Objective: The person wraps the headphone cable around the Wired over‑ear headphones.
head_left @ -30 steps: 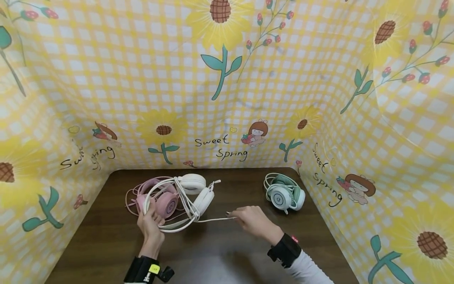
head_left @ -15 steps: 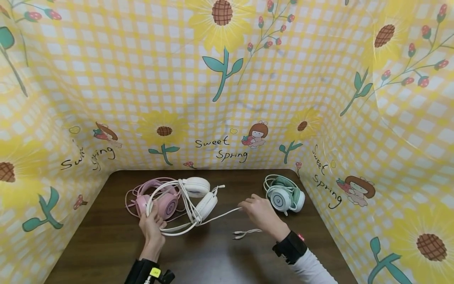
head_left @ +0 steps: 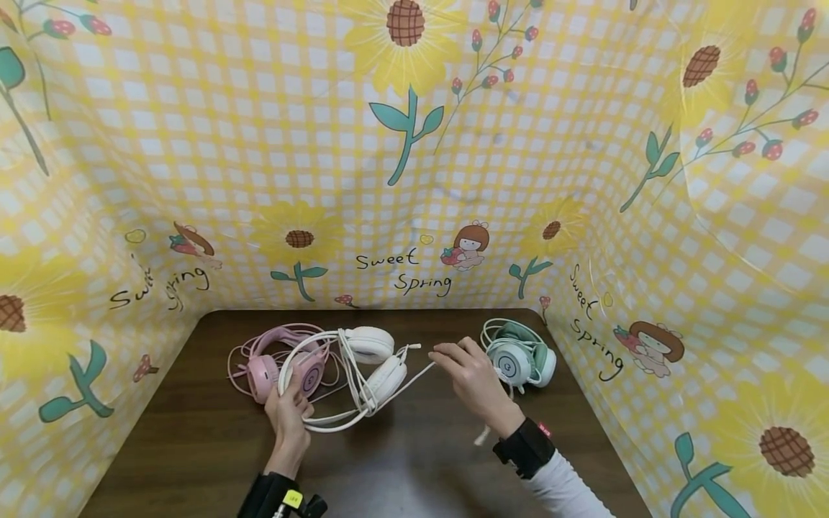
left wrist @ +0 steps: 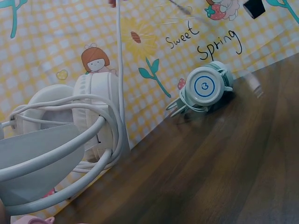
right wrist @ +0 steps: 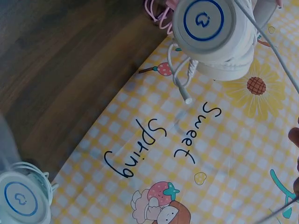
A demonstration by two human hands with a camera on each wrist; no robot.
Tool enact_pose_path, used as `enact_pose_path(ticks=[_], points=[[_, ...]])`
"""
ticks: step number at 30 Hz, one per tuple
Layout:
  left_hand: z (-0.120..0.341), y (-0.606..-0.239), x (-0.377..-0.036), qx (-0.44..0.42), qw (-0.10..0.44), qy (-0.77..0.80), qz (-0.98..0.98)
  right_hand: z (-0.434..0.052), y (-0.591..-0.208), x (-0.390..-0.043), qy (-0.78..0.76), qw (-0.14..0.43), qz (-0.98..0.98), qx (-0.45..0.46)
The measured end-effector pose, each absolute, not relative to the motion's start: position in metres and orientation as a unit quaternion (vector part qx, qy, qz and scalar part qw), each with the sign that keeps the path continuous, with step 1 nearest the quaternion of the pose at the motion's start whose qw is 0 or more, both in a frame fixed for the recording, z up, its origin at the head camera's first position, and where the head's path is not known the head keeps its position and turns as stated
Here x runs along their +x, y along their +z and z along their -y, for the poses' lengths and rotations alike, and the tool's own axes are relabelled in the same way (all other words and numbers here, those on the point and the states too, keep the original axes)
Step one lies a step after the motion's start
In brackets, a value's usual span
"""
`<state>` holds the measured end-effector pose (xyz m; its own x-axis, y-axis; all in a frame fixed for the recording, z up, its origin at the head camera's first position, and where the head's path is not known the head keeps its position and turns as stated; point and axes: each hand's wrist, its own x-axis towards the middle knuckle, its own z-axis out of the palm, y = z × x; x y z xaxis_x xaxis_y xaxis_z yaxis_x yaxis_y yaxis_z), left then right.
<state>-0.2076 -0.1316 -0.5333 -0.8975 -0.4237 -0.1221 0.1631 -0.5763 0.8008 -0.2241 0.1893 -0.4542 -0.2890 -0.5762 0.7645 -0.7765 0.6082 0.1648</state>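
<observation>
Currently we are winding the cable onto the white headset, which sits mid-table toward the back edge. Our left hand clamps its headband; our right hand pinches the cable taut. Pink headset lies left, green headset near the back right corner. We judge the next wrap needs steady tension.

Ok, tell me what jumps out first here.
The white headset at the table's middle: the left hand grips its band while the right hand pulls its cable out to the right. A pink headset lies just behind it on the left, a green headset in the far right corner, all ringed by sunflower-print walls.
</observation>
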Motion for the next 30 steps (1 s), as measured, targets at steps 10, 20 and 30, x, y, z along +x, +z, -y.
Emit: enact_pose_path(ticks=[10, 20, 30], points=[[0.134, -0.533, -0.206, 0.118, 0.135, -0.85, 0.495, -0.194, -0.457, -0.23, 0.118, 0.459, 0.796, 0.377], [0.131, -0.537, -0.204, 0.086, 0.093, -0.818, 0.561, -0.189, -0.446, -0.233, 0.113, 0.457, 0.781, 0.411], [0.126, -0.536, -0.204, 0.031, 0.059, -0.788, 0.612, -0.182, -0.438, -0.233, 0.135, 0.484, 0.773, 0.388]])
